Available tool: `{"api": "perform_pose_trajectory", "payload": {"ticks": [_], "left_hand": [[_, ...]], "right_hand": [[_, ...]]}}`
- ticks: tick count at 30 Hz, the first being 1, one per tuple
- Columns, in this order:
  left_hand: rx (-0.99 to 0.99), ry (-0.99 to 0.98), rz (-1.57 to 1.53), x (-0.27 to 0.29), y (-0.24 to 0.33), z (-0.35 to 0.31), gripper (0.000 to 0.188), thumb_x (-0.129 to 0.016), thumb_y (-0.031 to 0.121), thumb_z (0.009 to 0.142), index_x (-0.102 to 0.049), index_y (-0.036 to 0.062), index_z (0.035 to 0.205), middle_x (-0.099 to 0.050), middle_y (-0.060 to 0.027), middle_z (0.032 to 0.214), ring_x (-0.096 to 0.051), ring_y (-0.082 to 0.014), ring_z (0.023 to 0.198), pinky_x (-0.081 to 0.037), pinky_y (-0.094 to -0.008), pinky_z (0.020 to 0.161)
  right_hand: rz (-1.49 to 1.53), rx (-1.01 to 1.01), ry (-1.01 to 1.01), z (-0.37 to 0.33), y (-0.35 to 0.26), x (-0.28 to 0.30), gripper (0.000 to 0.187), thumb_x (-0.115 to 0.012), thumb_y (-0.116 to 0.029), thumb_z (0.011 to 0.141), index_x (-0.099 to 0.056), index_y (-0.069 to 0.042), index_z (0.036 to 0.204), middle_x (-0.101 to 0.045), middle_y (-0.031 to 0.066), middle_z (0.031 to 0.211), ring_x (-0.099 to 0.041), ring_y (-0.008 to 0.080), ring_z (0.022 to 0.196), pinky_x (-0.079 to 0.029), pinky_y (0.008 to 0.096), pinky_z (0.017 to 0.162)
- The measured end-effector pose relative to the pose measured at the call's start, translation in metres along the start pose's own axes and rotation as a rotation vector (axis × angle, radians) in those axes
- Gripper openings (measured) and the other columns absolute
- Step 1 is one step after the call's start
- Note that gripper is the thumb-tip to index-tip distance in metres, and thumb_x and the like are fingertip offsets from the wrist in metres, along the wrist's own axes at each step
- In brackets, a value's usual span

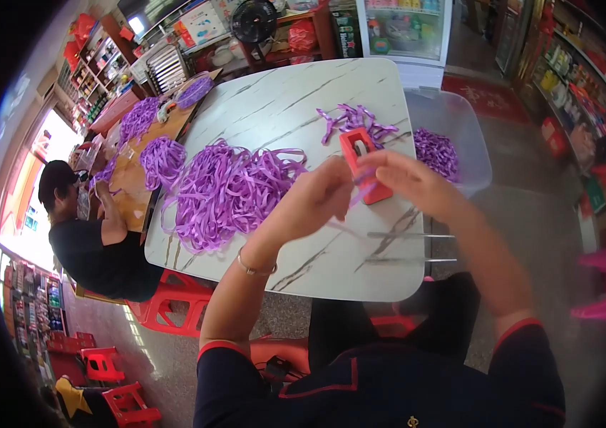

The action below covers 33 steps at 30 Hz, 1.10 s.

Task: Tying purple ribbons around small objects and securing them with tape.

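A short piece of purple ribbon (366, 192) stretches between my hands, partly smeared by motion. My left hand (317, 196) is closed, thumb and fingers pinched on the ribbon's left part. The fingers of my right hand (417, 184) bend round its other end and hide part of it. Just behind my hands a red block-shaped tool (381, 191) with a long slot sits on the marble-patterned table (281, 93). Beyond it is a small heap of short purple ribbon pieces (360, 121). A large tangle of purple ribbons (235, 192) spreads to my left.
A clear plastic bin (470, 121) with purple pieces stands at the table's right side. Two thin metal rods (406, 235) jut past the table edge. At the left, a person (96, 235) in black works at a wooden table (130, 203) with more ribbons. Red stools (167, 307) stand nearby.
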<state>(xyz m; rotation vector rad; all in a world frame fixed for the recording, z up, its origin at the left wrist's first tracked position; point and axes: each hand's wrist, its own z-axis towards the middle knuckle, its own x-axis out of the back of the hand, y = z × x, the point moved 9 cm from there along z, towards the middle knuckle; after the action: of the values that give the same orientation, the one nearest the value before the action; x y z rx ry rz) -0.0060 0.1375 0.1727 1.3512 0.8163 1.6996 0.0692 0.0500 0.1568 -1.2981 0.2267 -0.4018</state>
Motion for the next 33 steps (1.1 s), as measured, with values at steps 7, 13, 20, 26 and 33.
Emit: {"api": "perform_pose_trajectory", "payload": {"ticks": [7,13,20,26,33], "left_hand": [[-0.015,-0.272,-0.291,-0.056,0.104,-0.013,0.005,-0.046,0.001,0.089,-0.045,0.0013,0.094,-0.054,-0.0038,0.063,-0.045,-0.0023,0.042,-0.033,-0.0150,0.037],[0.032,-0.456,-0.587,-0.099,0.108,-0.006,0.029,-0.035,0.006,0.091,-0.045,-0.0034,0.116,-0.057,-0.0094,0.062,-0.047,-0.0071,0.043,-0.035,-0.0179,0.041],[0.168,-0.592,-0.640,-0.171,0.083,0.005,0.025,-0.043,0.007,0.088,-0.052,-0.0038,0.110,-0.059,-0.0100,0.067,-0.055,-0.0110,0.056,-0.042,-0.0197,0.050],[-0.023,-0.299,0.119,-0.179,0.074,0.020,0.011,-0.054,0.007,0.087,-0.058,-0.0009,0.094,-0.060,-0.0027,0.077,-0.058,-0.0086,0.071,-0.045,-0.0205,0.056],[0.250,-0.737,-0.843,-0.226,0.074,-0.002,0.018,-0.055,0.015,0.089,-0.056,-0.0011,0.096,-0.061,-0.0055,0.086,-0.058,-0.0134,0.085,-0.045,-0.0236,0.076]], "right_hand": [[0.234,-0.230,-0.127,-0.100,-0.080,-0.015,0.033,-0.044,-0.029,0.094,-0.056,-0.002,0.080,-0.050,-0.0004,0.068,-0.045,0.0073,0.054,-0.037,0.0223,0.053],[0.032,-0.315,0.052,-0.162,-0.095,0.023,0.025,-0.049,-0.021,0.086,-0.056,0.000,0.074,-0.046,0.0017,0.058,-0.042,0.0076,0.049,-0.032,0.0225,0.045],[-0.049,-0.362,0.233,-0.209,-0.074,0.055,0.022,-0.050,-0.020,0.086,-0.058,-0.001,0.078,-0.051,0.0012,0.062,-0.046,0.0085,0.055,-0.035,0.0218,0.051],[-0.401,-0.196,0.392,-0.233,-0.076,0.073,0.014,-0.051,-0.014,0.089,-0.061,-0.004,0.087,-0.054,0.0006,0.066,-0.045,0.0067,0.056,-0.033,0.0215,0.051],[-0.752,-0.006,0.384,-0.232,-0.087,0.068,0.007,-0.056,-0.010,0.083,-0.061,-0.008,0.088,-0.060,0.0073,0.071,-0.060,0.0206,0.062,-0.043,0.0297,0.053]]}}
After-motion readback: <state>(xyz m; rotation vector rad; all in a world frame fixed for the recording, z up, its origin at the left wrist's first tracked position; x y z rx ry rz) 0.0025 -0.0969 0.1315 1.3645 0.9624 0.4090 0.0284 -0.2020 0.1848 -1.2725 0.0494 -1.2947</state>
